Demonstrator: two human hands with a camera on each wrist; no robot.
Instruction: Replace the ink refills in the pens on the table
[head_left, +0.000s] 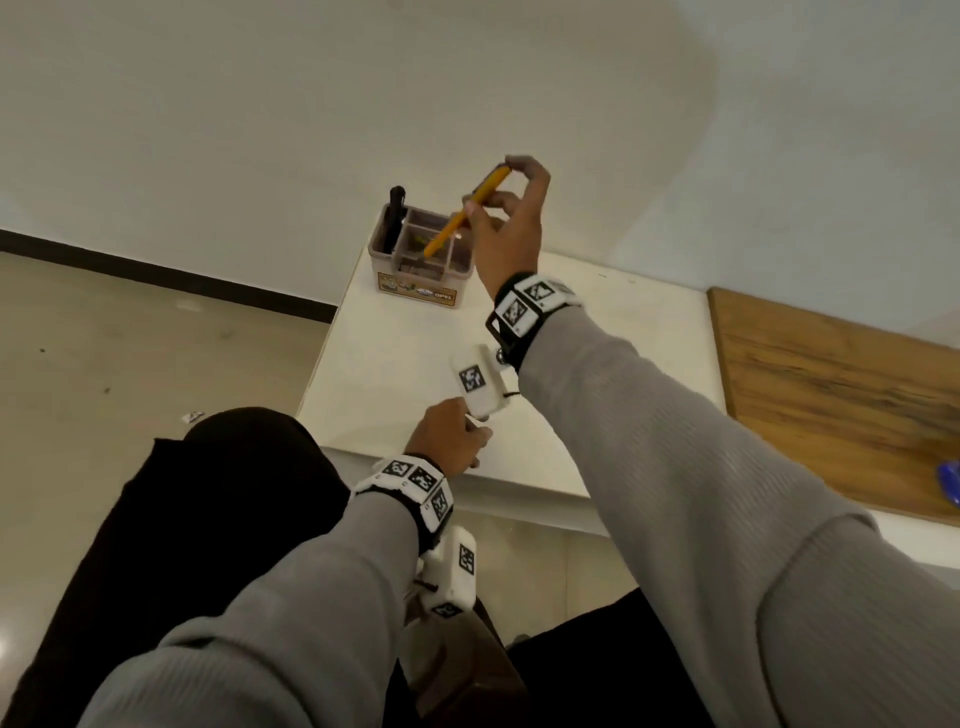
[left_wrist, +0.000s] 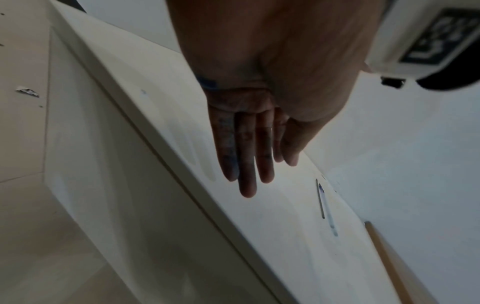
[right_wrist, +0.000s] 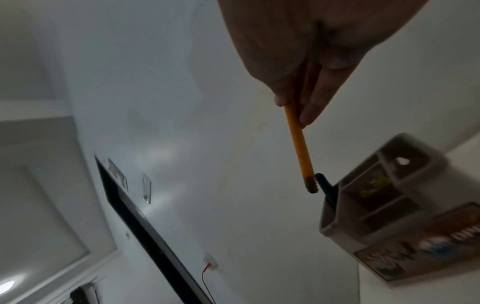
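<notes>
My right hand pinches a yellow pen between thumb and fingers, tilted, its lower dark tip just above the brown desk organizer. A dark pen stands in the organizer's left compartment. My left hand hovers over the near edge of the white table with straight fingers, holding nothing. Two thin ink refills lie on the table beyond the left fingers.
A wooden board lies on the table's right side, with a blue object at its near corner. The wall stands right behind the organizer. My dark-trousered legs are below the table's near edge.
</notes>
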